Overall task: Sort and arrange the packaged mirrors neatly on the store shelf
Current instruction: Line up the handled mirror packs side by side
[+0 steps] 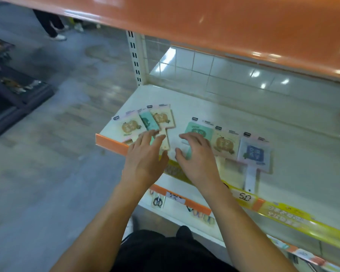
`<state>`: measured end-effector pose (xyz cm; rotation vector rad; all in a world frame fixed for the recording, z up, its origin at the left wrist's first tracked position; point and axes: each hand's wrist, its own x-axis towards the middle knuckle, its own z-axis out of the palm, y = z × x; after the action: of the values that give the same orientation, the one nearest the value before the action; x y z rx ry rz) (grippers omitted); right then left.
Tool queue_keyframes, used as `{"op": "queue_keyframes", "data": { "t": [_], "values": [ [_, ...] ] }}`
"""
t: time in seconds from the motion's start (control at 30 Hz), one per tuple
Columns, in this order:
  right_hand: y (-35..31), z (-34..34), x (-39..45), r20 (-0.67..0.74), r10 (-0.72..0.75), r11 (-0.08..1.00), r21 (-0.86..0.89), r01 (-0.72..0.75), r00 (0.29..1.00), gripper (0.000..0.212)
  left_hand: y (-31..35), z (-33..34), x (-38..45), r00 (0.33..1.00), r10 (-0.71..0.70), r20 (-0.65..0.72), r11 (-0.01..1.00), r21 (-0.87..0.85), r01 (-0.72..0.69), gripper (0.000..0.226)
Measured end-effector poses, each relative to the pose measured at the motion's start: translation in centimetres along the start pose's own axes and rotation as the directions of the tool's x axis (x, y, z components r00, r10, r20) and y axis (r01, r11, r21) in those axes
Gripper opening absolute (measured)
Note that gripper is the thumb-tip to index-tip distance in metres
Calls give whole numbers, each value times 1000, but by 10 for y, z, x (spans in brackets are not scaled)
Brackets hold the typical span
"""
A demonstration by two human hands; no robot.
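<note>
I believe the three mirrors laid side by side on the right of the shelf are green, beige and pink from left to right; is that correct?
Not quite: the head view shows the green mirror, the beige mirror, then a blue mirror, not pink, side by side on the shelf.

Bare forearms, no sleeves, black trousers [165, 252]

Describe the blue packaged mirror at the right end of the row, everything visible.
The blue packaged mirror lies flat on the white shelf, last on the right in a row of three, beside a beige one. It has a squarish blue face with a blurred print, a pale card header at the top, a clear glossy wrap and a white handle pointing toward the shelf's front edge. Neither of the hands touches it.
</note>
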<state>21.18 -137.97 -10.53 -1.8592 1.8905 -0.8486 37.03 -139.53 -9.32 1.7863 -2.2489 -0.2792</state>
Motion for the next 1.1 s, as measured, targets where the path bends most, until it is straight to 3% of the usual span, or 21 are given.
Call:
{"op": "queue_keyframes", "data": {
  "t": [0.27,0.63,1.1],
  "values": [
    [-61,51,37,0,6,1000,-27,-6,1000,39,-83,-29,31,1000,-19,-24,998,-56,18,43],
    [-125,126,82,-84,55,993,-95,-63,995,39,-181,-47,77,997,81,-18,989,-124,-82,42],
    [-136,133,90,40,134,961,-248,-120,990,45,-198,-44,88,993,108,54,986,-130,-101,45]
  ]
}}
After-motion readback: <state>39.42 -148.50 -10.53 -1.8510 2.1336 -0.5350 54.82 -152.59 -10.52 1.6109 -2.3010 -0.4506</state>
